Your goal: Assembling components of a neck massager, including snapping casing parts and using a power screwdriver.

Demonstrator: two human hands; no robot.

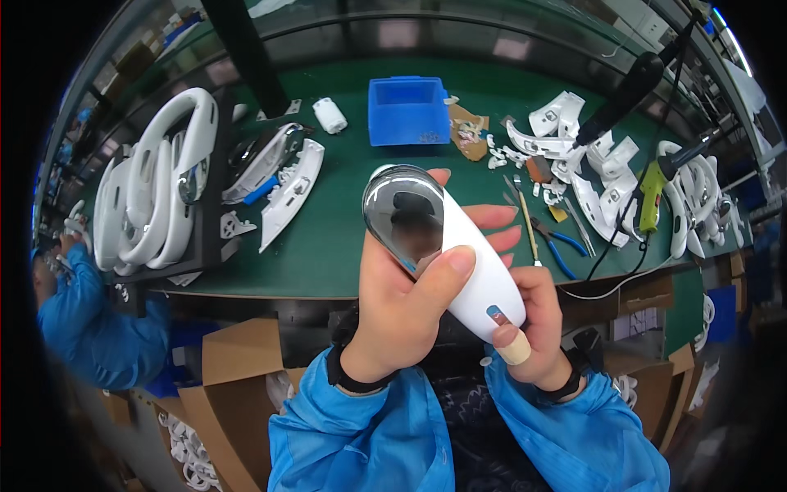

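In the head view, holding a white handheld device [484,275] with both hands, seen across the near edge of the green table [344,180]. Clasping the upper part in the left hand [398,303], with the thumb laid over the front and fingertips showing past the right side. Gripping the lower end in the right hand [541,324], with the thumb, wearing a pale finger cover [515,350], at a small bluish window [493,312]; cannot tell whether pressing or only resting. Tilted, with the dark mirror-like end [402,213] toward the upper left.

Behind, on the table, near the far side: a blue bin [393,135] and, left of it, a small white cylinder [329,115]. To the left, white loop-shaped parts [176,234] by a curved white shell [293,197]. To the right, blue-handled pliers [557,254], tweezers [580,225] and heaped white parts [602,189]. Below, beside the table, an opened cardboard box [238,361]; at far left, a co-worker's blue sleeve [86,303].
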